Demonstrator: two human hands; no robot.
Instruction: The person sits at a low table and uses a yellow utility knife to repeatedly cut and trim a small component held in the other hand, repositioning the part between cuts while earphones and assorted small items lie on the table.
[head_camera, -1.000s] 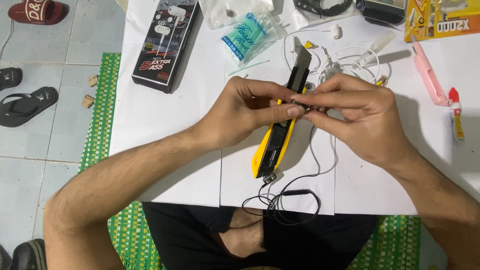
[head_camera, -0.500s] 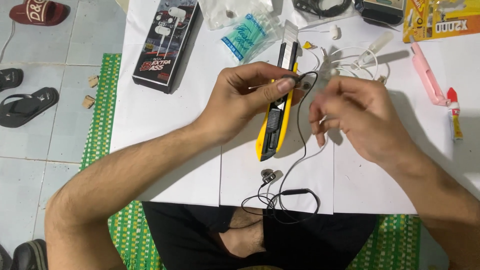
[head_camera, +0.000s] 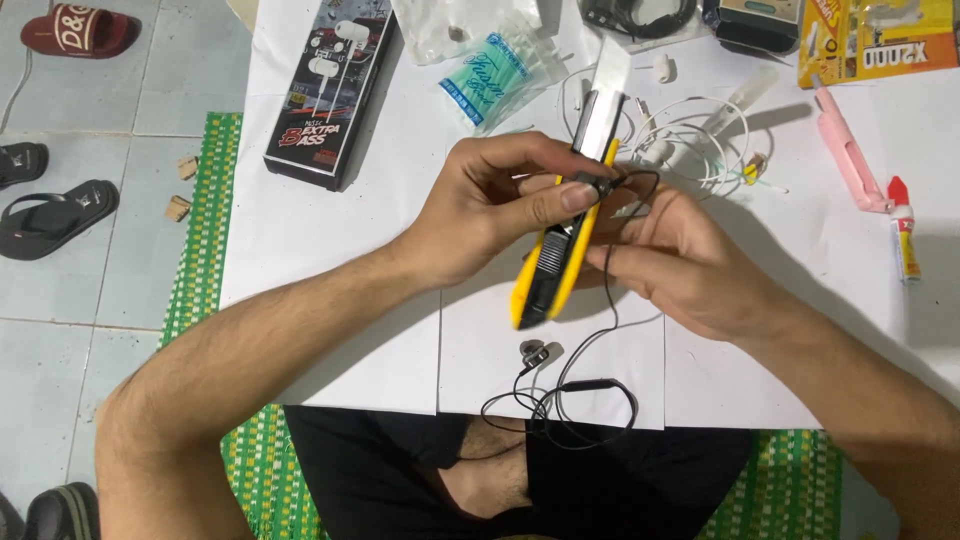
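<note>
My left hand (head_camera: 495, 205) grips a yellow and black utility knife (head_camera: 560, 255), its blade pointing away from me. The thumb presses a thin black earphone cable (head_camera: 608, 300) against the knife's body. My right hand (head_camera: 680, 265) sits just right of the knife, fingers curled around the same cable. The cable hangs down to a black earbud (head_camera: 535, 352) and an inline remote (head_camera: 590, 385) lying on white paper (head_camera: 330, 250).
A black earphone box (head_camera: 325, 95) lies at the upper left, and a packet of cotton swabs (head_camera: 495, 80) next to it. White earphones (head_camera: 690, 140), a pink tool (head_camera: 848, 150), a glue tube (head_camera: 903, 230) and a yellow packet (head_camera: 880, 40) lie on the right. Sandals (head_camera: 50, 215) rest on the tiled floor.
My left hand lifted the knife and tilted it upright. My right hand slid off the knife, down and right along the cable, which now loops over the blade end.
</note>
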